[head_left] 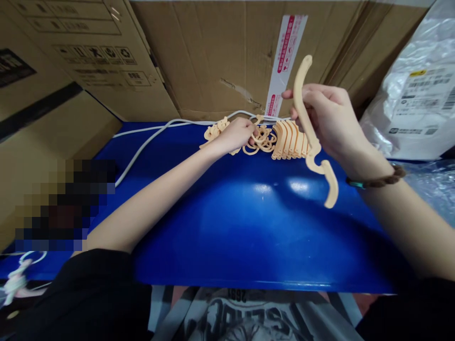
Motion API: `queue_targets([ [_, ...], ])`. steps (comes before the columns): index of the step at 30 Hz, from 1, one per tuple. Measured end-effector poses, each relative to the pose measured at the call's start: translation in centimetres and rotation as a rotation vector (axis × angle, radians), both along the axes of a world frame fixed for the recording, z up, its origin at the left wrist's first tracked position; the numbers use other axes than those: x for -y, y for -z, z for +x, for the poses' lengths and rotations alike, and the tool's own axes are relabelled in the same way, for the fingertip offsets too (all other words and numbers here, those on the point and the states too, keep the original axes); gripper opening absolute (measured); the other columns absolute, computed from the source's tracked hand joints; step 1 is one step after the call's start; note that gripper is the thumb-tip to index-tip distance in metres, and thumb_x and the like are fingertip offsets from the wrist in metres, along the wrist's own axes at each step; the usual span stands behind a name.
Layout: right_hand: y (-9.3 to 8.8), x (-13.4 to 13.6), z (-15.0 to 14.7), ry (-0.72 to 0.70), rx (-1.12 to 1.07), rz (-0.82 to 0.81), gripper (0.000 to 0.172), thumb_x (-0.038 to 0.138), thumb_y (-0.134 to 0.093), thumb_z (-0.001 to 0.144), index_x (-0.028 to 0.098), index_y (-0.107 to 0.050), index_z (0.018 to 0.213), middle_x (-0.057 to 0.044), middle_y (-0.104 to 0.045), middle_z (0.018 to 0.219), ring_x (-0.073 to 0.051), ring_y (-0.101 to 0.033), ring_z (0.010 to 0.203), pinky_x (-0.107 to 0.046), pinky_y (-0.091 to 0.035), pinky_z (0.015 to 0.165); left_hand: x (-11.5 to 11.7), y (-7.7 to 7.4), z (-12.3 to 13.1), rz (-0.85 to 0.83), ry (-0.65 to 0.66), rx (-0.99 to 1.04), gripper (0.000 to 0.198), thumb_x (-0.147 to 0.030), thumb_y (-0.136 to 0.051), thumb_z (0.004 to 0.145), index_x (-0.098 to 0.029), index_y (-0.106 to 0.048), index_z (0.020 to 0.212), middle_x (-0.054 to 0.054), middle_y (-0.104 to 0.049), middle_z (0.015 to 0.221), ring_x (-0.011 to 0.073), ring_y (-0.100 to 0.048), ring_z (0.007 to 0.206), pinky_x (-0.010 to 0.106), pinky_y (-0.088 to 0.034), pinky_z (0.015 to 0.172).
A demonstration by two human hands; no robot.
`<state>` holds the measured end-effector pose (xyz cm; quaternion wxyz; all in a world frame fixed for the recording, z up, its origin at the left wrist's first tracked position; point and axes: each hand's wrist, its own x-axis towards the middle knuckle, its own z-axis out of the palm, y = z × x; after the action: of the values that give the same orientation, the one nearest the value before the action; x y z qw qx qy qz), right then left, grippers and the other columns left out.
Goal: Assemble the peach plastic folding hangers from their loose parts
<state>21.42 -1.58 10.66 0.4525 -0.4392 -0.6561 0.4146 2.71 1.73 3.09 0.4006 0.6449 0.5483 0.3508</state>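
Black sleeves lie nearest us; a tan curved piece is held above the blue table
We find the right hand pinching this piece along its upper length, lower end hanging free; a slack pinch could, we judge, let it swing or drop. Left hand curls at the ring-shaped parts; whether it grips one, we cannot tell. These overlap, so pulling one could snag others or disturb the adjacent row of curved parts, before a cardboard box

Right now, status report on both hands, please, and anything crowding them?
Right hand: grip on curved beige piece, held above blue table. Left hand: at pile of beige parts, grip unclear. White cable behind the pile, cardboard box beyond.
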Motion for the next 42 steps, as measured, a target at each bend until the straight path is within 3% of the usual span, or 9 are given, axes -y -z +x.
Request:
queue_targets([
  [7, 0.3, -1.1, 0.9, 0.056, -0.137, 0.115, 0.008, 0.026, -0.054, 0.081, 0.024, -0.061, 0.085, -0.004, -0.066, 0.078, -0.015, -0.049, 0.059, -0.029, -0.036, 0.051, 1.2, -0.9, 0.0, 0.297, -0.202, -0.183, 0.05, -0.043, -0.072, 0.085, -0.022, -0.04, 0.051, 0.002, -0.042, 0.055, 0.0229, -0.059, 0.085, 0.024, -0.037, 0.067],
  [11, 0.5, -1.7, 1.3, 0.171, -0.212, 0.219, 0.019, 0.021, -0.055, 0.079, 0.028, -0.047, 0.095, -0.003, -0.072, 0.091, -0.018, -0.062, 0.072, -0.029, -0.043, 0.055, 3.2, -2.5, 0.4, -0.039, 0.054, 0.191, 0.055, -0.053, -0.037, 0.103, -0.018, -0.057, 0.065, 0.007, -0.061, 0.067, 0.0179, -0.065, 0.079, 0.023, -0.045, 0.067],
  [13, 0.7, -2.0, 1.7, 0.2, -0.174, 0.29, 0.021, 0.02, -0.059, 0.076, 0.027, -0.046, 0.09, -0.005, -0.071, 0.094, -0.019, -0.065, 0.078, -0.03, -0.045, 0.056, 4.1, -3.2, 0.5, -0.206, 0.195, 0.429, 0.047, -0.044, -0.037, 0.105, -0.015, -0.062, 0.077, 0.006, -0.066, 0.075, 0.015, -0.067, 0.076, 0.023, -0.05, 0.069],
  [16, 0.6, -2.2, 2.7, 0.228, 0.11, 0.472, 0.017, 0.02, -0.063, 0.075, 0.025, -0.052, 0.087, -0.009, -0.069, 0.096, -0.022, -0.065, 0.081, -0.035, -0.051, 0.066, 5.0, -3.5, 0.5, -0.254, 0.158, 0.691, 0.025, -0.021, -0.045, 0.103, -0.014, -0.058, 0.083, 0.001, -0.065, 0.075, 0.0086, -0.065, 0.065, 0.021, -0.054, 0.068],
  [21, -0.3, -1.5, 3.5, 0.15, 1.107, 0.847, 0.03, 0.038, -0.041, 0.1, 0.021, -0.063, 0.113, -0.019, -0.068, 0.114, -0.034, -0.058, 0.116, -0.051, -0.039, 0.099, 6.3, -3.6, 1.4, -0.286, 0.048, 0.734, 0.021, -0.022, -0.041, 0.105, -0.016, -0.053, 0.089, -0.003, -0.061, 0.066, 0.0059, -0.057, 0.045, 0.016, -0.043, 0.041],
  [24, 0.2, -0.8, 2.5, -0.023, 1.316, 0.796, 0.041, 0.042, -0.031, 0.104, 0.019, -0.066, 0.105, -0.016, -0.07, 0.102, -0.031, -0.063, 0.103, -0.044, -0.042, 0.088, 7.1, -3.7, 2.3, -0.335, 0.022, 0.711, 0.02, -0.022, -0.037, 0.106, -0.017, -0.049, 0.091, -0.004, -0.059, 0.061, 0.0079, -0.058, 0.042, 0.017, -0.046, 0.041],
  [31, 2.2, -0.2, 0.7, 0.003, 1.176, 0.705, 0.029, 0.035, -0.041, 0.102, 0.018, -0.065, 0.1, -0.006, -0.066, 0.071, -0.02, -0.059, 0.063, -0.031, -0.036, 0.06, 7.3, -2.2, 3.2, 0.003, 0.003, 0.392, 0.02, -0.03, -0.031, 0.108, -0.021, -0.043, 0.096, -0.012, -0.04, 0.051, 0.0051, -0.036, 0.03, 0.016, -0.036, 0.039],
  [37, 1.0, -1.2, 1.3, 0.027, 0.774, 0.312, 0.031, 0.023, -0.043, 0.1, 0.02, -0.051, 0.07, 0.0, -0.058, 0.056, -0.012, -0.052, 0.047, -0.028, -0.04, 0.057, 5.5, -1.8, 0.6, 0.449, -0.004, -0.078, 0.016, -0.03, -0.042, 0.105, -0.021, -0.055, 0.105, -0.002, -0.056, 0.07, 0.013, -0.059, 0.065, 0.023, -0.045, 0.065],
  [42, 0.8, -3.6, 4.0, 0.187, 0.682, 0.408, 0.028, 0.033, -0.041, 0.102, 0.021, -0.06, 0.086, -0.005, -0.063, 0.074, -0.017, -0.057, 0.065, -0.033, -0.044, 0.067, 1.1, -2.1, -3.6, 0.292, -0.137, -0.151, 0.036, -0.02, -0.037, 0.102, -0.016, -0.059, 0.074, 0.002, -0.055, 0.072, 0.0118, -0.053, 0.067, 0.024, -0.041, 0.067],
])
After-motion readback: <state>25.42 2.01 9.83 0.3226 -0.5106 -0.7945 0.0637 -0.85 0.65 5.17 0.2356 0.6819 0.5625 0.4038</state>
